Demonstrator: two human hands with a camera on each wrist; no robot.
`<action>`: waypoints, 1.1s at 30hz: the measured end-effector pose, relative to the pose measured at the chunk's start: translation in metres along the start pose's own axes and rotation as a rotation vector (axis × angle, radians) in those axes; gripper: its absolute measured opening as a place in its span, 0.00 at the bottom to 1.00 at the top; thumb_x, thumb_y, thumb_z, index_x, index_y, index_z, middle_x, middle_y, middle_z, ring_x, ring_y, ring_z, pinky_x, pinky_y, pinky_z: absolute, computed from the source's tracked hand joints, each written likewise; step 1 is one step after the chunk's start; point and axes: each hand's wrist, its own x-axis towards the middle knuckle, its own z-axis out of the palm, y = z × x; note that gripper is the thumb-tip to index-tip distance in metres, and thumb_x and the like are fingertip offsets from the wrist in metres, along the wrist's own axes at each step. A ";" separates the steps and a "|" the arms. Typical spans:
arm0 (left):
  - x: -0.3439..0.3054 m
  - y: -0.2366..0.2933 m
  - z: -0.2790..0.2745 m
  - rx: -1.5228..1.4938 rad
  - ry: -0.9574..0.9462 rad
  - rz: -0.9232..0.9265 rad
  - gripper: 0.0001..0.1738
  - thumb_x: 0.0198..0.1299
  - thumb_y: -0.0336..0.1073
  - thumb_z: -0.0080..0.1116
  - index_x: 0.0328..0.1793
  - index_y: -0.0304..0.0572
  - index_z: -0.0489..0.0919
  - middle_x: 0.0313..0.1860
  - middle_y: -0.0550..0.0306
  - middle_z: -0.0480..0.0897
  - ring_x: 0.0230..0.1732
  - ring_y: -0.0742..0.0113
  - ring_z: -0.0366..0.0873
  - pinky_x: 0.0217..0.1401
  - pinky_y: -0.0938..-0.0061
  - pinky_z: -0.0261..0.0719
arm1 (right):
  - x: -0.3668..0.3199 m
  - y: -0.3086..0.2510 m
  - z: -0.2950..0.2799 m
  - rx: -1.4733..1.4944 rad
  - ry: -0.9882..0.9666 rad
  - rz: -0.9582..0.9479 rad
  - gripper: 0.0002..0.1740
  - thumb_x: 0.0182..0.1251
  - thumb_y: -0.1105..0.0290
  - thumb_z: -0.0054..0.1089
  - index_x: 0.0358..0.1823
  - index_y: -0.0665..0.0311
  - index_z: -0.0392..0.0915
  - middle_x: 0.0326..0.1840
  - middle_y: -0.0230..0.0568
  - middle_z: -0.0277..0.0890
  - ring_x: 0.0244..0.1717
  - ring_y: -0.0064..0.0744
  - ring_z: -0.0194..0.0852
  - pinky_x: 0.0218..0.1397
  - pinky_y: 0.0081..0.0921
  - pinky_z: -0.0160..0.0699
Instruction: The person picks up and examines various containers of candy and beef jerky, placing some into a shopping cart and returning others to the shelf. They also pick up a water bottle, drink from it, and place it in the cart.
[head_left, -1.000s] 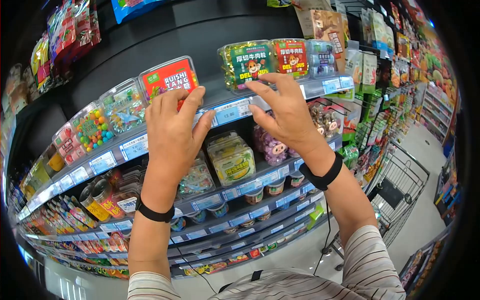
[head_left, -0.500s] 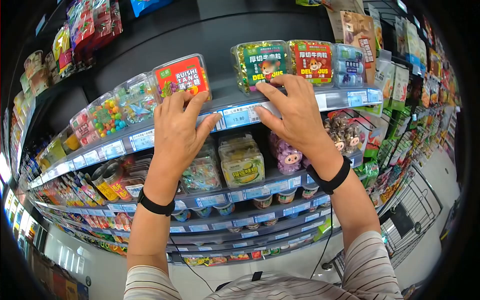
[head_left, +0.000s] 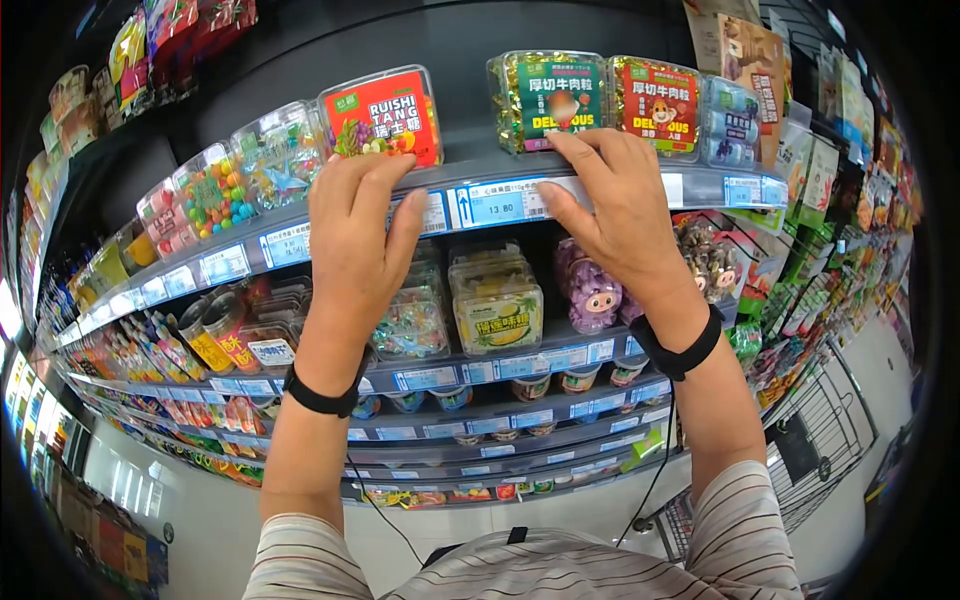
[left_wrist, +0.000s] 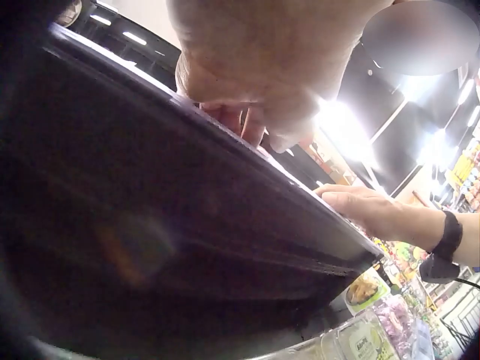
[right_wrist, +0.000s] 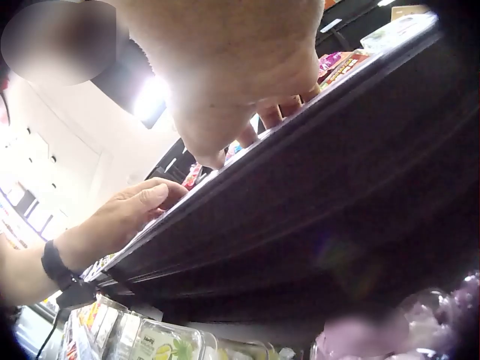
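Note:
My left hand (head_left: pixel 357 230) rests at the shelf's front edge, fingers slightly bent, with its fingertips just below a clear box with a red RUISHI TANG label (head_left: pixel 390 118). To the right, my right hand (head_left: pixel 622 210) lies at the same edge, its index fingertip by the base of a clear box with a green label (head_left: pixel 553 100). A matching red-labelled box (head_left: pixel 655 105) stands behind its other fingers. Between the thumbs is a price tag (head_left: pixel 498 205) reading 13.80. Both wrist views show the fingers (right_wrist: pixel 268 114) reaching over the shelf rim, their tips partly hidden.
Boxes of coloured candy balls (head_left: pixel 212 190) and wrapped sweets (head_left: pixel 280 160) line the shelf at left. Below sit yellow-labelled boxes (head_left: pixel 497 315) and purple figure-shaped packs (head_left: pixel 592 290). A wire shopping cart (head_left: pixel 815 450) stands at right. Thin cables hang from both wristbands.
The hands have moved a little further apart along the shelf edge. In the head view the boxes have shifted right, and my fingertips now sit lower against them.

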 end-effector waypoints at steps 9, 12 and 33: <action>-0.074 0.071 -0.026 -0.322 -0.006 -0.167 0.18 0.58 0.25 0.66 0.55 0.37 0.82 0.50 0.44 0.83 0.53 0.45 0.81 0.59 0.55 0.78 | -0.020 -0.005 -0.021 0.132 0.032 0.030 0.21 0.66 0.72 0.66 0.60 0.66 0.79 0.59 0.50 0.79 0.64 0.55 0.76 0.74 0.51 0.69; -0.119 0.098 -0.021 -0.468 -0.181 -0.298 0.14 0.61 0.24 0.61 0.54 0.37 0.81 0.47 0.47 0.85 0.49 0.49 0.82 0.55 0.61 0.79 | -0.030 -0.004 -0.032 0.153 -0.004 0.054 0.21 0.66 0.73 0.65 0.60 0.66 0.79 0.60 0.50 0.79 0.64 0.55 0.76 0.75 0.51 0.68; -0.195 0.158 -0.043 -0.664 -0.483 -0.895 0.11 0.71 0.32 0.63 0.54 0.35 0.84 0.42 0.52 0.86 0.43 0.64 0.84 0.50 0.70 0.81 | 0.076 0.077 -0.040 0.333 -0.185 0.220 0.21 0.76 0.69 0.53 0.68 0.65 0.76 0.48 0.48 0.82 0.28 0.35 0.84 0.41 0.31 0.83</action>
